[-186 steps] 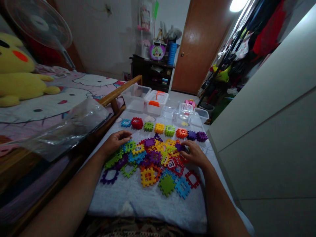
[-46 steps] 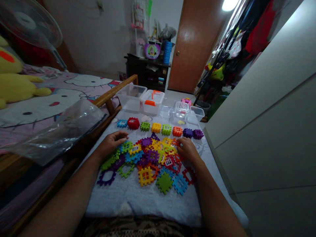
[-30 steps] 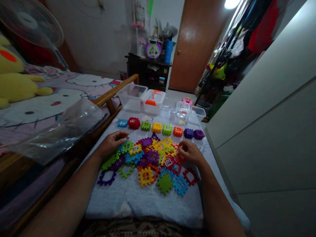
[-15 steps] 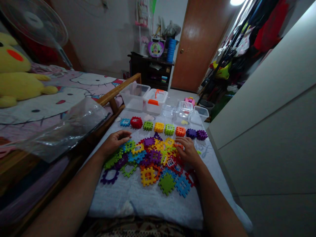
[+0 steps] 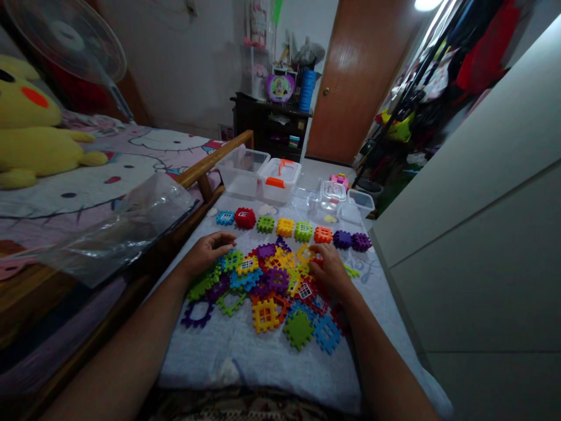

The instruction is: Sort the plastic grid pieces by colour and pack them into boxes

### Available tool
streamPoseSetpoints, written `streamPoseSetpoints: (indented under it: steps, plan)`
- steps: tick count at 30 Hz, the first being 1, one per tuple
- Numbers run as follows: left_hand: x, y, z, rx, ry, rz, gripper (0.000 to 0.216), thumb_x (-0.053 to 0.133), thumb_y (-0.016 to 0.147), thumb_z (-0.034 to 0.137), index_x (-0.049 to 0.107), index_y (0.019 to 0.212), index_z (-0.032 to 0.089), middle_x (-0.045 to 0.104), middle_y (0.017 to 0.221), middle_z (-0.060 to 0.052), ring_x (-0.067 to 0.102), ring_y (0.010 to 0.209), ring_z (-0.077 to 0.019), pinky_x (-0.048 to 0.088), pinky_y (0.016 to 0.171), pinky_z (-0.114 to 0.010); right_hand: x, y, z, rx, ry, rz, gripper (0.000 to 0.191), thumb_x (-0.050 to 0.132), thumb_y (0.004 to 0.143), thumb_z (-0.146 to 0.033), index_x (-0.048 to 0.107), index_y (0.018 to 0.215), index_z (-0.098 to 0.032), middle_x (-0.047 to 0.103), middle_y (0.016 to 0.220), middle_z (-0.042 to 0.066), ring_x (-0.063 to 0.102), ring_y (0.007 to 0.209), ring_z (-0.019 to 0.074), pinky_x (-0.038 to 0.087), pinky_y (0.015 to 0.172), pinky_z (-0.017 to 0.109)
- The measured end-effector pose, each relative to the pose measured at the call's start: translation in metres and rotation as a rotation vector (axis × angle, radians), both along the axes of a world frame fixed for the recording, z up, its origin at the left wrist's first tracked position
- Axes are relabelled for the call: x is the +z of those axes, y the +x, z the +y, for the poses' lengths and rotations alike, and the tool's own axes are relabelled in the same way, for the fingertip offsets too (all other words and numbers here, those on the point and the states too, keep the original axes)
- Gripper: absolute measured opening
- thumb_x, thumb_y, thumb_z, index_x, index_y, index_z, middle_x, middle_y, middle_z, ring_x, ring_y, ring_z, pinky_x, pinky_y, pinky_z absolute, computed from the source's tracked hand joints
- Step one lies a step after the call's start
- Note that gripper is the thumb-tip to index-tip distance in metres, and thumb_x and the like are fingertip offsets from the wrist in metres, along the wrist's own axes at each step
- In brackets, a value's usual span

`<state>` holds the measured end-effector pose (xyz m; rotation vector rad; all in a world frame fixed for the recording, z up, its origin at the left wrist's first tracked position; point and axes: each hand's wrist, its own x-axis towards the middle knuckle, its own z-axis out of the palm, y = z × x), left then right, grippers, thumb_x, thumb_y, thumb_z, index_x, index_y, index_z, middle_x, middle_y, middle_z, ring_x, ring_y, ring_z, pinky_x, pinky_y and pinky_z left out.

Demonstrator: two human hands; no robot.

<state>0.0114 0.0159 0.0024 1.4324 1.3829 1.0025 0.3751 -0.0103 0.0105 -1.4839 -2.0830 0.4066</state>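
A heap of bright plastic squares (image 5: 272, 276) with toothy edges is being touched at both sides on the soft, fuzzy white cloth (image 5: 245, 356). The left hand (image 5: 205, 252) is being rested loosely open on green pieces at the left edge, holding nothing. The right hand (image 5: 329, 268) is being pressed with bent fingers on pieces at the right edge, and whether one is gripped cannot be told.

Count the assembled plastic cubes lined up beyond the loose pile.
8 in one row, from the left: blue, red, green, yellow, second green, orange, purple, second purple. None look hidden.
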Motion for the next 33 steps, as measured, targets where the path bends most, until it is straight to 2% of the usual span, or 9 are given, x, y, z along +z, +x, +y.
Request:
streamPoseSetpoints:
  steps: [5, 9, 14, 17, 20, 21, 26, 31, 33]
  plan:
    - [0.002, 0.002, -0.002, -0.002, -0.014, 0.008, 0.058, 0.077, 0.061, 0.06, 0.069, 0.102, 0.018, 0.075, 0.099, -0.009, 0.068, 0.098, -0.0297, 0.052, 0.091, -0.042, 0.008, -0.002, -0.006, 0.003, -0.001, 0.157, 0.011, 0.052, 0.079, -0.022, 0.054, 0.09, -0.022, 0.062, 0.091, 0.004, 0.058, 0.082, 0.0187, 0.047, 0.077, 0.032]
    - [0.004, 0.003, -0.004, 0.004, -0.01, 0.017, 0.056, 0.076, 0.061, 0.059, 0.069, 0.1, 0.019, 0.074, 0.098, -0.008, 0.068, 0.098, -0.0289, 0.052, 0.092, -0.042, 0.013, -0.003, -0.012, 0.002, 0.078, 0.18, 0.006, 0.049, 0.082, -0.022, 0.051, 0.087, -0.022, 0.059, 0.086, 0.004, 0.056, 0.08, 0.0183, 0.047, 0.076, 0.031]
    - [0.011, 0.005, -0.004, -0.009, -0.011, 0.042, 0.055, 0.075, 0.061, 0.06, 0.069, 0.098, 0.019, 0.074, 0.098, -0.008, 0.068, 0.098, -0.0295, 0.052, 0.091, -0.042, 0.01, 0.0, -0.014, -0.05, 0.118, 0.187, 0.028, 0.048, 0.079, -0.017, 0.052, 0.107, -0.02, 0.057, 0.087, 0.005, 0.056, 0.08, 0.0191, 0.047, 0.078, 0.033]
    - [0.021, 0.009, -0.004, -0.048, 0.029, 0.188, 0.052, 0.072, 0.064, 0.058, 0.069, 0.099, 0.019, 0.072, 0.106, -0.009, 0.065, 0.104, -0.0318, 0.051, 0.093, -0.043, 0.011, 0.0, -0.015, 0.015, 0.094, 0.142, 0.022, 0.05, 0.078, -0.016, 0.056, 0.099, -0.021, 0.058, 0.085, 0.005, 0.056, 0.081, 0.0197, 0.047, 0.078, 0.034]
    - [0.033, 0.02, -0.007, -0.142, 0.187, 0.398, 0.042, 0.064, 0.073, 0.051, 0.067, 0.102, 0.02, 0.067, 0.118, -0.009, 0.059, 0.115, -0.0304, 0.045, 0.102, -0.043, 0.016, 0.001, -0.018, 0.145, 0.007, 0.122, 0.005, 0.056, 0.08, -0.022, 0.057, 0.086, -0.021, 0.058, 0.083, 0.004, 0.056, 0.079, 0.0188, 0.046, 0.073, 0.032]
    - [0.037, 0.025, -0.008, -0.191, 0.244, 0.461, 0.039, 0.062, 0.076, 0.048, 0.067, 0.103, 0.02, 0.065, 0.121, -0.009, 0.058, 0.118, -0.0294, 0.043, 0.105, -0.043, 0.017, 0.002, -0.019, 0.181, -0.024, 0.128, 0.006, 0.058, 0.082, -0.026, 0.057, 0.084, -0.021, 0.058, 0.082, 0.003, 0.056, 0.078, 0.0184, 0.046, 0.072, 0.031]
    - [0.045, 0.059, -0.006, -0.388, 0.368, 0.671, 0.035, 0.06, 0.081, 0.037, 0.064, 0.111, 0.019, 0.06, 0.13, -0.013, 0.054, 0.123, -0.029, 0.04, 0.108, -0.043, 0.019, 0.004, -0.02, 0.233, -0.01, 0.06, 0.019, 0.059, 0.087, -0.039, 0.06, 0.09, -0.02, 0.061, 0.095, 0.008, 0.055, 0.094, 0.0233, 0.044, 0.084, 0.038]
    - [0.041, 0.084, 0.009, -0.431, 0.275, 0.803, 0.042, 0.06, 0.082, 0.034, 0.061, 0.119, 0.015, 0.064, 0.123, -0.014, 0.06, 0.115, -0.0281, 0.045, 0.101, -0.038, 0.011, 0.001, -0.019, 0.206, 0.002, -0.119, 0.048, 0.069, 0.078, -0.05, 0.059, 0.113, -0.019, 0.062, 0.109, 0.011, 0.051, 0.104, 0.0288, 0.039, 0.092, 0.045]
    - [0.039, 0.088, 0.012, -0.416, 0.222, 0.826, 0.044, 0.06, 0.082, 0.036, 0.061, 0.121, 0.015, 0.067, 0.118, -0.013, 0.063, 0.108, -0.0268, 0.048, 0.094, -0.035, 0.01, -0.002, -0.021, 0.207, 0.004, -0.152, 0.05, 0.07, 0.077, -0.051, 0.059, 0.115, -0.019, 0.063, 0.108, 0.011, 0.051, 0.103, 0.029, 0.039, 0.091, 0.046]
